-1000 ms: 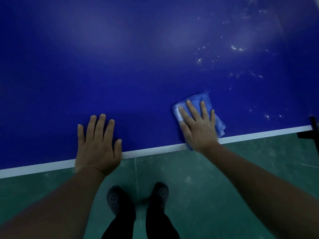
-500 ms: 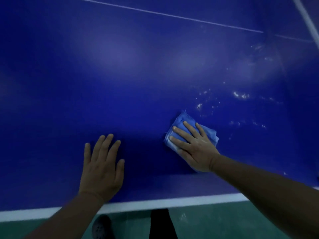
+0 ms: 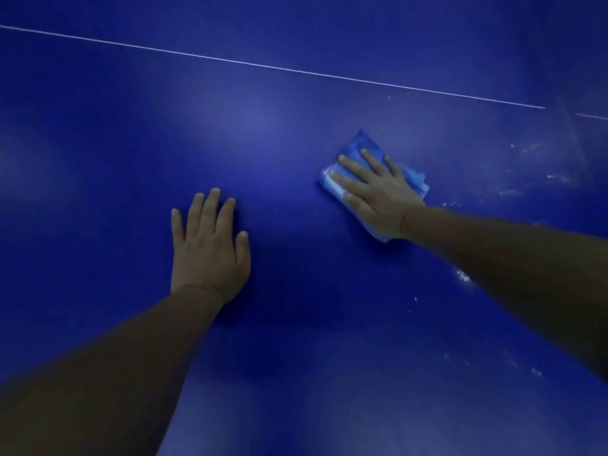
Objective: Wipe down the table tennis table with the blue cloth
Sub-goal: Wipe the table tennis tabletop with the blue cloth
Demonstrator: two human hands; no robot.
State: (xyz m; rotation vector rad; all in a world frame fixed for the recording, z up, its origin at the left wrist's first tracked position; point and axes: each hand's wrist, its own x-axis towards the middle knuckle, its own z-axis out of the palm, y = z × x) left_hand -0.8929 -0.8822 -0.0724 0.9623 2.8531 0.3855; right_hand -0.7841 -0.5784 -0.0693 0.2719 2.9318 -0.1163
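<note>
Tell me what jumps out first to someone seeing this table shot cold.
The deep blue table tennis table fills the whole view, crossed by a thin white line toward the far side. On it, the right hand presses flat on a folded blue cloth right of centre, while the left hand rests spread on bare surface. Pale specks dot the right side.

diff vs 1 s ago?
Right hand pushed the cloth from the near edge out toward the thin white line. Left hand also moved farther onto the table. The view moved forward; edge, floor and shoes are out of frame. Unchanged: both hands flat, nothing gripped or released.
</note>
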